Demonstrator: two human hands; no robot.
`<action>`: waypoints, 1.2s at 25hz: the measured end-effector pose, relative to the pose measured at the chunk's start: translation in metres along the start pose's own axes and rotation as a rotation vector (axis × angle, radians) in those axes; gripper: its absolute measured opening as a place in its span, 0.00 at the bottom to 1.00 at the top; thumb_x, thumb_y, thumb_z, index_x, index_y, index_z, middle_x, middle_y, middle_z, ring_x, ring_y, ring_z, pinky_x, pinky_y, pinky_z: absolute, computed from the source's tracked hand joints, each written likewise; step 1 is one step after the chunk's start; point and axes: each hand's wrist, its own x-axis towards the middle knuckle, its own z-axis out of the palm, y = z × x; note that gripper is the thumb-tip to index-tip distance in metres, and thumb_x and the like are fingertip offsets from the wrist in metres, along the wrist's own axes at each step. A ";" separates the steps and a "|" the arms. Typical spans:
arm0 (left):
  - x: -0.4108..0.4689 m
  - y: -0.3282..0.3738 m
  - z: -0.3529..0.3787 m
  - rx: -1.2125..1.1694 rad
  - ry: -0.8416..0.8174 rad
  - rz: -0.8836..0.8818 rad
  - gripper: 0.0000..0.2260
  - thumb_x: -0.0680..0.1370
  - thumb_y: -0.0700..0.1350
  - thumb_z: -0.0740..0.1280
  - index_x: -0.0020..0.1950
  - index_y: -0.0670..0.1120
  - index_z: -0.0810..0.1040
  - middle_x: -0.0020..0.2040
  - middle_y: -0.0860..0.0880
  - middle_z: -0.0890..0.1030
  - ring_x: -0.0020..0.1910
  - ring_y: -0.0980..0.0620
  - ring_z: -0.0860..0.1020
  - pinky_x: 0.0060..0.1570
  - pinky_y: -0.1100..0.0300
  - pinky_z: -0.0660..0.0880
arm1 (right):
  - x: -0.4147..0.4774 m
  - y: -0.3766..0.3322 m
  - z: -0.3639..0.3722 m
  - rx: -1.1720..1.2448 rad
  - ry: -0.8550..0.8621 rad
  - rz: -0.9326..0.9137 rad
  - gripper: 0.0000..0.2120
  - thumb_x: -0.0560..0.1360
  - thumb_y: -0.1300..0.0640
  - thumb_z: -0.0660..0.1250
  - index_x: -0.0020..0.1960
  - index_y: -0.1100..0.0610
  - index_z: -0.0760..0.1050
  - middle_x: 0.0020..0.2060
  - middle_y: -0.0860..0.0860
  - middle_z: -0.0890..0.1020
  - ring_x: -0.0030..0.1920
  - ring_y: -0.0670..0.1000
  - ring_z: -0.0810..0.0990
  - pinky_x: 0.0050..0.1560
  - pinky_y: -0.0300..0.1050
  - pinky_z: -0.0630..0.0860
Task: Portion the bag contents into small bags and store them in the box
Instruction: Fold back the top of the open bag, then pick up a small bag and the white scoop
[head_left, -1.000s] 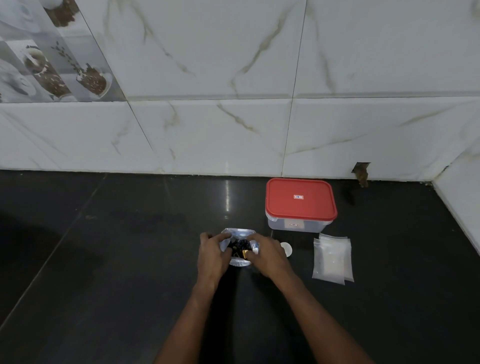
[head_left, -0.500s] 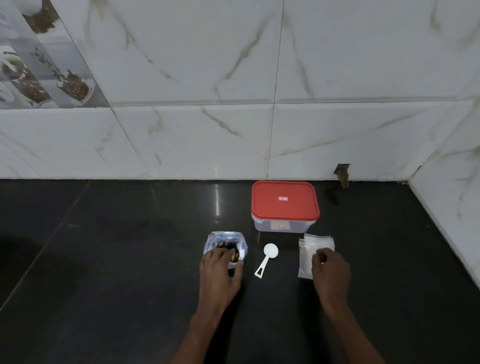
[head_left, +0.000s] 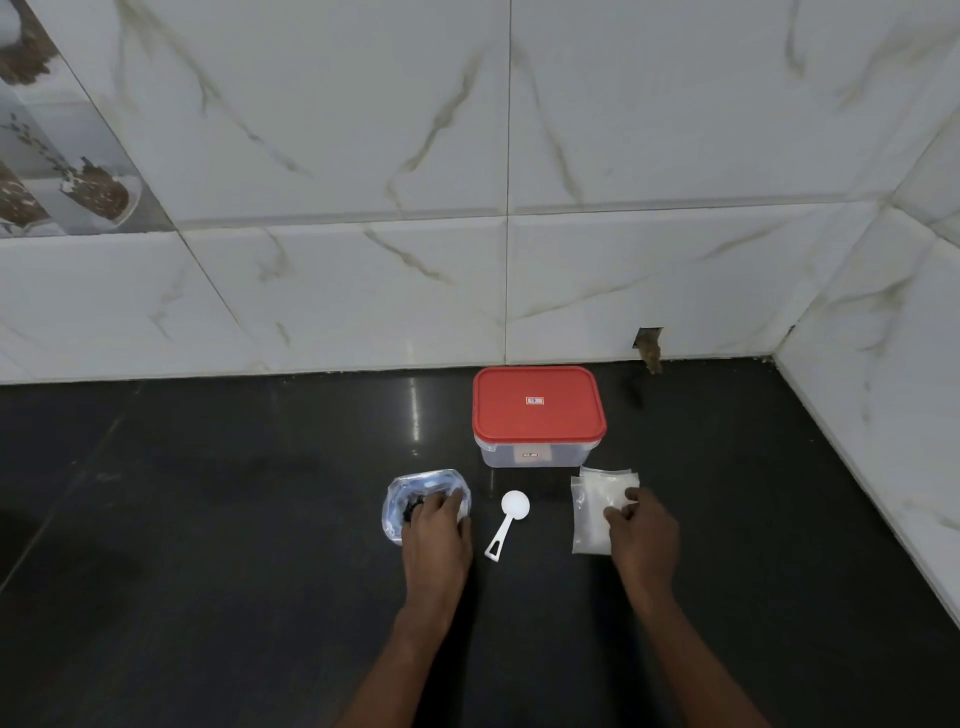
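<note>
**First small bag being picked from the stack**

The open bag (head_left: 427, 504) of dark contents sits low and centre-left in the frame on the black surface (head_left: 208, 519), its mouth rolled wide. The left hand (head_left: 435, 540) rests on its near rim, fingers curled over the edge and partly into the opening, apparently steadying it. Just right of it lies a white scoop (head_left: 508, 522), bowl pointing away, untouched. Further right, the stack of small bags (head_left: 597, 512) lies flat, and the right hand (head_left: 641, 535) is on its near right corner, thumb and fingertips drawn together as if pinching up the top one (whether it has separated a single bag cannot be told). Behind the scoop, the box (head_left: 537, 415) stands with its red lid pressed on.

Judging from this, portioning has not started: no small bag is filled. The next move calls for freeing one bag, opening its mouth, then scooping; the box lid must also come off later.

The dark contents are mostly covered by the left hand and too small to identify. The box's interior is hard to make out.
</note>
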 end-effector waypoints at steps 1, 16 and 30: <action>0.002 0.001 -0.001 -0.020 0.008 -0.005 0.14 0.73 0.35 0.71 0.59 0.40 0.84 0.54 0.43 0.85 0.55 0.43 0.82 0.54 0.48 0.79 | 0.000 -0.002 -0.003 0.069 -0.011 0.014 0.12 0.73 0.62 0.72 0.55 0.62 0.80 0.43 0.53 0.82 0.47 0.57 0.81 0.44 0.44 0.71; 0.004 0.100 -0.057 -1.249 -0.316 -0.732 0.09 0.77 0.39 0.73 0.49 0.33 0.81 0.36 0.41 0.84 0.32 0.50 0.83 0.35 0.59 0.82 | -0.069 -0.045 -0.013 0.365 -0.172 -0.448 0.13 0.69 0.69 0.73 0.37 0.52 0.78 0.35 0.45 0.79 0.39 0.46 0.78 0.40 0.34 0.73; -0.004 0.105 -0.057 -0.907 -0.238 -0.633 0.04 0.74 0.30 0.70 0.47 0.34 0.83 0.38 0.33 0.84 0.27 0.48 0.79 0.28 0.59 0.79 | -0.062 -0.070 -0.044 0.397 -0.479 -0.197 0.09 0.75 0.53 0.71 0.40 0.56 0.84 0.32 0.56 0.84 0.33 0.52 0.82 0.37 0.46 0.79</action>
